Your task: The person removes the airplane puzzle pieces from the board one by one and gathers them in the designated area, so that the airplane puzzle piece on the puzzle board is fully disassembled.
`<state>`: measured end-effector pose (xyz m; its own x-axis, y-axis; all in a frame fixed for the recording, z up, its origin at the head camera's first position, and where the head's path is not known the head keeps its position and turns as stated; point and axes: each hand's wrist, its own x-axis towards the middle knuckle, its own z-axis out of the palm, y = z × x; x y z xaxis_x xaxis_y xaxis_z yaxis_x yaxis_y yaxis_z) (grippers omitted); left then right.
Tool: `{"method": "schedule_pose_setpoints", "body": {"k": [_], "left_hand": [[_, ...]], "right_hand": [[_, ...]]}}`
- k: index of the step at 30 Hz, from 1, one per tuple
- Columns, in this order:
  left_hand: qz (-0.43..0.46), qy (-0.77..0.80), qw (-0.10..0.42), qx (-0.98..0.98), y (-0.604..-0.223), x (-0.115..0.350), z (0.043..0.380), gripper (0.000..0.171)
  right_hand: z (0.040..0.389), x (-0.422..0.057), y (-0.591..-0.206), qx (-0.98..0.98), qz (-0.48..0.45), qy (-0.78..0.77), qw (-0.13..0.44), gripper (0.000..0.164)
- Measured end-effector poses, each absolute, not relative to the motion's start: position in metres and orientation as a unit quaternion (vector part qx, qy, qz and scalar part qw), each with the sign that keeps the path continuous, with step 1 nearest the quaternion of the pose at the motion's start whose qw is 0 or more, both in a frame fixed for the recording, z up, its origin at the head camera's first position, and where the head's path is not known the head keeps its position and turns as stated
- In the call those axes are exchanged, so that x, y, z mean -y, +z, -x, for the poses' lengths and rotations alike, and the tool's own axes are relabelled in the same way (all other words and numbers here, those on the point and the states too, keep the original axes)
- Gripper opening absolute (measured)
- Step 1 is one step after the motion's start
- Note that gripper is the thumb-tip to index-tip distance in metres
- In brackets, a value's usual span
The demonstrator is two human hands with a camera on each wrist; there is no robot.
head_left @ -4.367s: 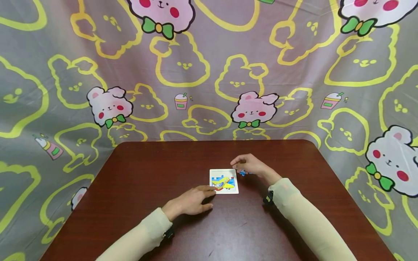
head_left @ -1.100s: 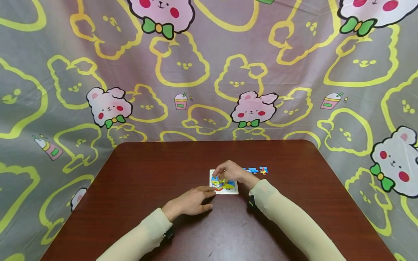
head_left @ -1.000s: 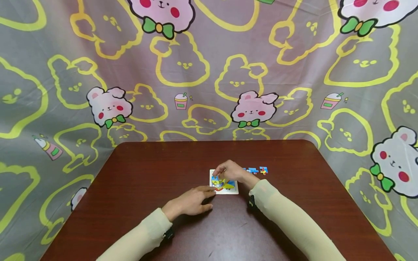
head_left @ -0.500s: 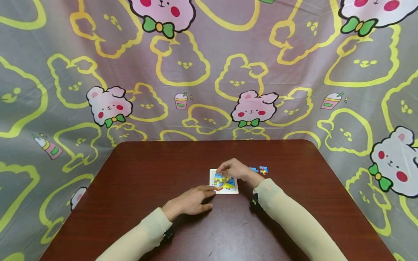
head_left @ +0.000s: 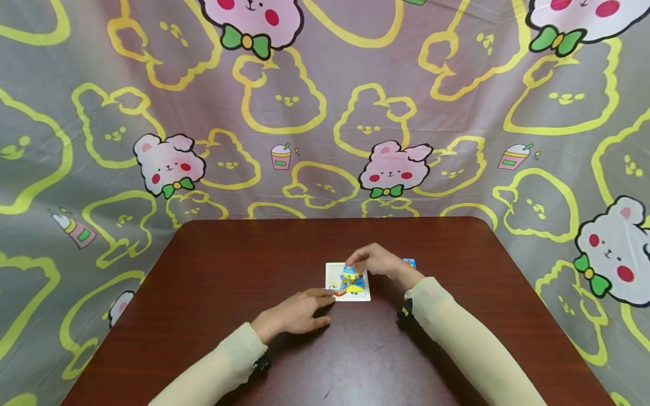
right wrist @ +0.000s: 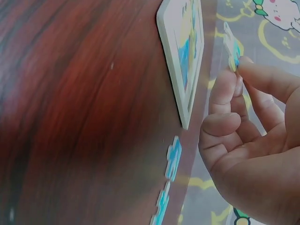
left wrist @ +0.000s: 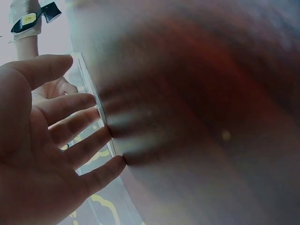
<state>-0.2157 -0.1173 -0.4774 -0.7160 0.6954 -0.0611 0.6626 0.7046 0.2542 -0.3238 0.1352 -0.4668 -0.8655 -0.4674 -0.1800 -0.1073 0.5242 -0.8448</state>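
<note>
The puzzle board (head_left: 331, 276) is a white-framed square with a yellow airplane on blue, flat on the table. Fingertips of my left hand (head_left: 297, 313) rest at its near left corner; in the left wrist view the fingers (left wrist: 75, 101) are spread and fairly straight. Over the board's upper right part is my right hand (head_left: 381, 262). Its thumb and a fingertip pinch a jigsaw piece (right wrist: 231, 44), held up off the board in the right wrist view. Seen from the head, that blue and yellow piece (head_left: 350, 272) hides part of the airplane picture.
Loose jigsaw pieces lie right of the board: a blue one (right wrist: 173, 158) and another (right wrist: 161, 206) in the right wrist view. One with red (head_left: 409, 263) shows behind my right wrist. The brown table (head_left: 244, 265) ends at a patterned curtain (head_left: 315, 113).
My right hand came from the loose pieces to the board's upper left with a jigsaw piece. Over the last second it has shifted right, still pinching the piece. My left hand stays put.
</note>
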Motion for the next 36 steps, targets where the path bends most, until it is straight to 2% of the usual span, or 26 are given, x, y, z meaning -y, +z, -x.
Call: {"method": "schedule_pose_setpoints", "body": {"k": [19,36], "left_hand": [[-0.353,0.107,0.099,-0.924,-0.475,0.115,0.214,0.053],[-0.358,0.108,0.088,-0.923,-0.475,0.117,0.213,0.053]], "right_hand": [[0.323,-0.172,-0.469,-0.861,0.145,-0.446,0.196,0.014],[0.326,-0.192,-0.478,-0.866,0.135,-0.437,0.203,0.015]]}}
